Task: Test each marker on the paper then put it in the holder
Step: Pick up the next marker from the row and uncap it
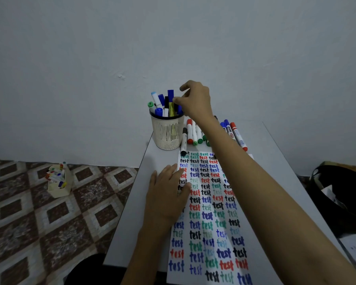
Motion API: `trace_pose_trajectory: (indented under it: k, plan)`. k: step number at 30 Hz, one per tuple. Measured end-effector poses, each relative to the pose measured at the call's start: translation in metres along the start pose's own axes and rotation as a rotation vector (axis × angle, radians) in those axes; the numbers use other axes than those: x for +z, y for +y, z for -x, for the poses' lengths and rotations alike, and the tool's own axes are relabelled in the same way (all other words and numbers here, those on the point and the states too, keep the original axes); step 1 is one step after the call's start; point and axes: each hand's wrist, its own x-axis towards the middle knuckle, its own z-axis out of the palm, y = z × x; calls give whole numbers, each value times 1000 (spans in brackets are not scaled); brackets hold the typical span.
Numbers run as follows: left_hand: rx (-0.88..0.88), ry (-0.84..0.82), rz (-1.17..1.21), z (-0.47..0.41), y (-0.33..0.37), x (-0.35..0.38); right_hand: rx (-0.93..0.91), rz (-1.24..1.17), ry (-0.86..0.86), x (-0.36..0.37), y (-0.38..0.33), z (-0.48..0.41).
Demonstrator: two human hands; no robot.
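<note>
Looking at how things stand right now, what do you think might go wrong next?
The holder is crowded and stands near the table edge; the right hand, reaching among its markers, might tip it over. The forearm passes above the loose markers and could roll them when pulling back. The left hand rests on the paper and may smudge it.

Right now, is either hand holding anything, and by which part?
The right hand pinches the top end of a marker going into the holder. The left hand holds nothing; it lies flat on the paper.
</note>
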Motion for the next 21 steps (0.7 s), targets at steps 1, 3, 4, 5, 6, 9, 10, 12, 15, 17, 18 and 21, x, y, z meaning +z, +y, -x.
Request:
trace_pose_trajectory:
  k: [1,3,4,5,6,9,10,12,15,17,18,21]
  plan:
    - [0,0,1,0,0,0,4,-8,1,-2,2,0]
    - [4,4,4,0,0,0,20,-50,24,-7,8,1]
    - [7,8,9,0,-1,0,35,-68,45,-11,13,2]
    - [10,11,15,0,-1,0,51,-66,66,-16,18,3]
    - [14,12,23,0,-1,0,75,-36,85,-21,27,4]
    - [21,16,31,0,-1,0,224,170,156,-42,63,10]
    - [22,18,34,0,-1,0,287,238,183,-50,79,15]
    - [25,21,30,0,-1,1,400,338,200,-64,109,26]
    - [23,25,14,-1,-2,2,508,396,98,-77,141,42]
    - [26,35,4,-1,-2,2,506,403,69,-79,152,49]
    - [30,39,-1,-1,-2,2,497,388,84,-78,155,50]
    - [39,37,-1,-1,-2,1,437,293,243,-77,155,56]
